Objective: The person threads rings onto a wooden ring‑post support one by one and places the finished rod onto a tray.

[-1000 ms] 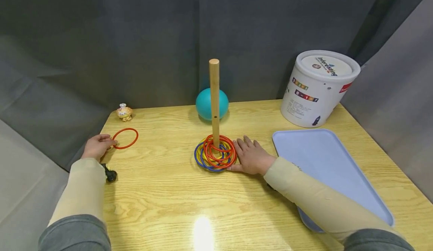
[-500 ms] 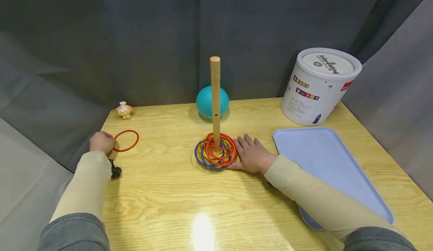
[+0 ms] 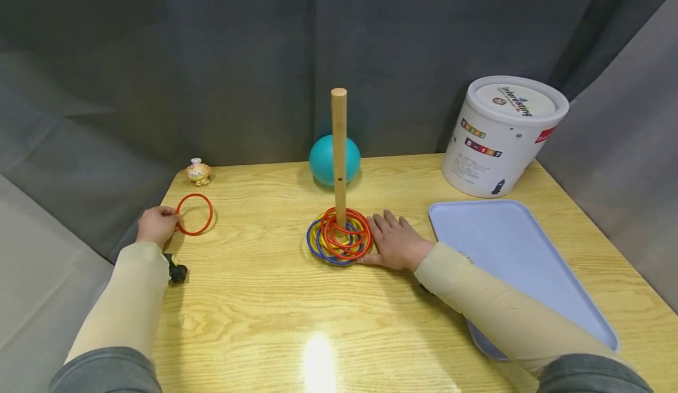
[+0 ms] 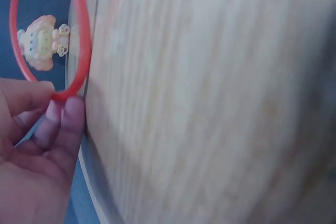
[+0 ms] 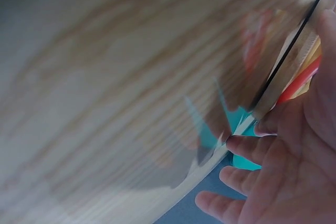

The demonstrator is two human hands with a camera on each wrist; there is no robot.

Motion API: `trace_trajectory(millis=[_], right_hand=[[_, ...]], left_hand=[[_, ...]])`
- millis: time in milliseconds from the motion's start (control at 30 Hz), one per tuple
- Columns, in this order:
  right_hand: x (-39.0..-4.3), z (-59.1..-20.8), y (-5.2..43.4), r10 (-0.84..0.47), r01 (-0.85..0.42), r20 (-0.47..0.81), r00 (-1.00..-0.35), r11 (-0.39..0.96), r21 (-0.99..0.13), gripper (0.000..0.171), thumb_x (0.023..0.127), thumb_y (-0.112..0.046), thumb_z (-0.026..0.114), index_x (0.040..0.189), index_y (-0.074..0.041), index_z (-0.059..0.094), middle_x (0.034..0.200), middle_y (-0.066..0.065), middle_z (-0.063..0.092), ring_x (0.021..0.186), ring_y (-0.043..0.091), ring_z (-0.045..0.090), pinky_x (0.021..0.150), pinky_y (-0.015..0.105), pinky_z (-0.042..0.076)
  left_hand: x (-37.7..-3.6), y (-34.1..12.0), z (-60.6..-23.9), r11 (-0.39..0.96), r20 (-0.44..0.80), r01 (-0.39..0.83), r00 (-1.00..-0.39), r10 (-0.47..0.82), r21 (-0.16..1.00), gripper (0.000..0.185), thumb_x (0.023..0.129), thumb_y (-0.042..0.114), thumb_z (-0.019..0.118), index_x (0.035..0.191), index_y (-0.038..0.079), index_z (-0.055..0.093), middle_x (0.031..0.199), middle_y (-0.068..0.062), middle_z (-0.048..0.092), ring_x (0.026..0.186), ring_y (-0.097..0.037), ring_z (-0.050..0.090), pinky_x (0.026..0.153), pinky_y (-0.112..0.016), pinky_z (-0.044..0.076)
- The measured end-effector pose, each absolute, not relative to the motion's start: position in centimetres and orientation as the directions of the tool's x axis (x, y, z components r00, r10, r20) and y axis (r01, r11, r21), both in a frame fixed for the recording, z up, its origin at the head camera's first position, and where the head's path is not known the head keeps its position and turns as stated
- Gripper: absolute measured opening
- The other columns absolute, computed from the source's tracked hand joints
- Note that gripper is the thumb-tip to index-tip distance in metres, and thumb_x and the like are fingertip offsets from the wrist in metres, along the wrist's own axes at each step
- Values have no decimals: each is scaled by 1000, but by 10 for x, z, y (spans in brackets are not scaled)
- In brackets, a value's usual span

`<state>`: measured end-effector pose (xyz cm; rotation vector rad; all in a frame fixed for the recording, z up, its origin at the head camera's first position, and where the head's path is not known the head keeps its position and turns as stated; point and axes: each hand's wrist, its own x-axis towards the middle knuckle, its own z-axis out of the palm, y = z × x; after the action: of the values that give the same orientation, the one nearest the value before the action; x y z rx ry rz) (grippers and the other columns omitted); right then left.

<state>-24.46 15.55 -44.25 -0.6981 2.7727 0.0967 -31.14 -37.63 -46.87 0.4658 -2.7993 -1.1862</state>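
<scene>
At the table's left side my left hand [image 3: 155, 226] pinches a thin red ring [image 3: 210, 209] between thumb and fingertips. In the left wrist view the ring [image 4: 84, 45] stands tilted up, its lower side close to the tabletop. An upright wooden post [image 3: 339, 152] stands mid-table, with several red, yellow and blue rings piled round its foot, a blue ring [image 3: 309, 243] among them. Beside that pile, my right hand [image 3: 394, 243] rests with fingers extended, thumb and fingertips at the rings' right edge. The right wrist view shows the palm side of this hand [image 5: 283, 177].
Behind the post sits a teal ball [image 3: 320, 160]. A small figurine [image 3: 198, 172] stands at the back left corner. On the right, a lilac tray [image 3: 487, 234] lies partly under my right forearm, with a white lidded bucket [image 3: 477, 169] behind it.
My left hand has taken a pinch grip on the red ring, which has gone from lying flat to tilted upward. My right hand stays by the pile.
</scene>
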Motion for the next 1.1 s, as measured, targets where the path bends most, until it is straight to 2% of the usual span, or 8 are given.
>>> trace_trajectory(millis=[100,167,300,433,533,667,900,1100], right_hand=[[-245,-442,156,-456,-475,-280,-845,880,0,101,99,-69,49,162,5,20,164,27,25,152,49,16,118,66,26],[-245,-442,157,-457,-475,-276,-846,880,1,101,99,-70,49,161,5,20,164,27,26,152,49,17,117,66,26],[-245,-444,158,-456,-475,-270,-848,880,5,102,99,-71,48,162,5,21,164,27,26,151,49,17,117,65,27],[-246,-446,159,-455,-475,-270,-849,880,10,102,99,-71,48,162,4,20,164,27,26,151,49,18,117,65,27],[-246,-446,159,-454,-474,-274,-848,880,9,102,99,-70,49,162,5,20,164,27,26,152,49,17,117,65,26],[-246,-446,158,-456,-477,-277,-846,879,10,101,100,-69,49,161,5,21,164,27,26,152,49,17,118,65,26],[-245,-445,157,-466,-489,-278,-840,872,17,100,100,-68,50,161,5,22,164,28,26,152,49,17,117,65,26],[-245,-444,157,-470,-492,-268,-841,871,15,100,100,-69,50,161,6,23,163,28,26,151,50,17,117,66,27]], left_hand=[[-310,-375,-467,506,-115,-260,-947,-300,822,36,105,7,56,133,-16,53,117,-26,57,75,-7,64,69,-21,59],[-309,-374,-465,398,-149,-260,-946,-289,880,40,106,7,55,138,-16,48,118,-22,54,73,-2,64,73,-20,60],[-305,-370,-456,195,-191,-242,-949,-250,950,40,107,10,56,139,-12,46,114,-13,53,78,-3,64,82,-23,59],[-304,-362,-438,-35,-198,-194,-967,-160,980,24,105,10,60,125,-2,52,106,-5,58,85,-7,65,85,-23,59],[-307,-348,-417,-185,-159,-143,-985,-71,972,11,104,6,60,115,3,58,101,-2,62,90,-10,65,82,-23,59],[-310,-318,-381,-291,-77,-79,-997,21,953,6,103,5,62,108,6,66,100,-3,67,88,-13,67,78,-25,60],[-306,-255,-323,-428,97,34,-987,128,903,4,100,-1,66,101,0,70,90,-7,71,75,-17,68,73,-28,61],[-295,-208,-275,-563,244,96,-950,193,821,5,99,-5,65,98,-4,70,86,-12,71,74,-20,70,74,-30,62]])
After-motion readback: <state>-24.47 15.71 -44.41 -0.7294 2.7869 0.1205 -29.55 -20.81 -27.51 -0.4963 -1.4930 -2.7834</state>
